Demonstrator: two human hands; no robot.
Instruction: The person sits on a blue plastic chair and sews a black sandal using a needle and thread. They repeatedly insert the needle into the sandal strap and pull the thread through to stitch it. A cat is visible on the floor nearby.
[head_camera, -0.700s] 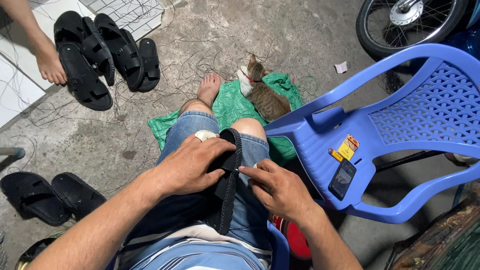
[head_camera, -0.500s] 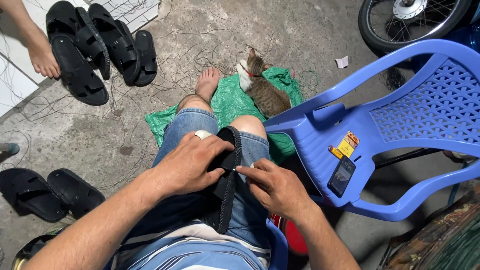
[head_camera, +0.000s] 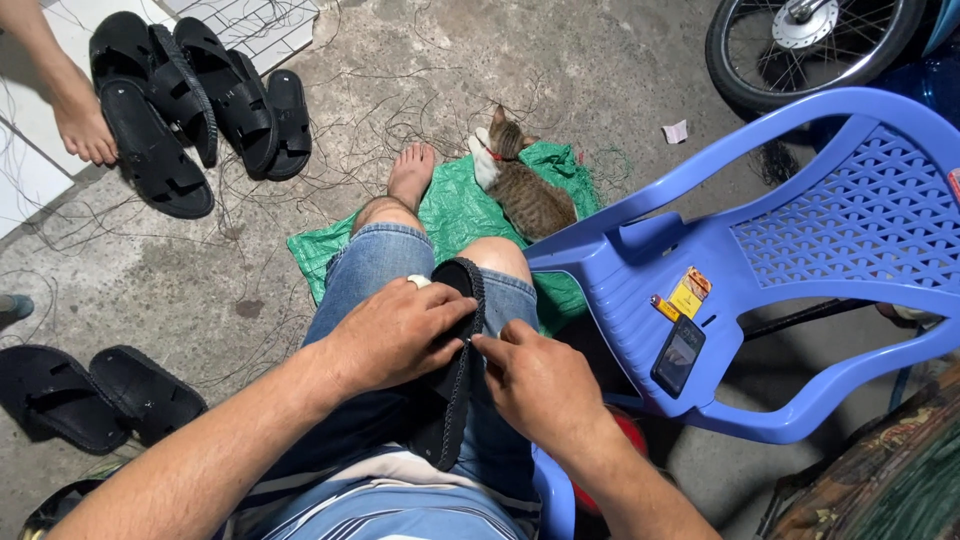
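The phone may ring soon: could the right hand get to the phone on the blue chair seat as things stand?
Probably yes: the phone lies uncovered on the blue chair just beside the right hand, nothing between them, though that hand is busy on the black sandal.

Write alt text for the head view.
A seated person's left hand and right hand hold a black sandal on edge across their lap. A cat lies on a green sheet beside a blue chair; more sandals lie nearby.

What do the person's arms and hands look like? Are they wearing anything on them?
Both arms are bare to the elbow, with no sleeves, gloves or watch showing. The left hand and right hand are bare too, and no ring is visible.
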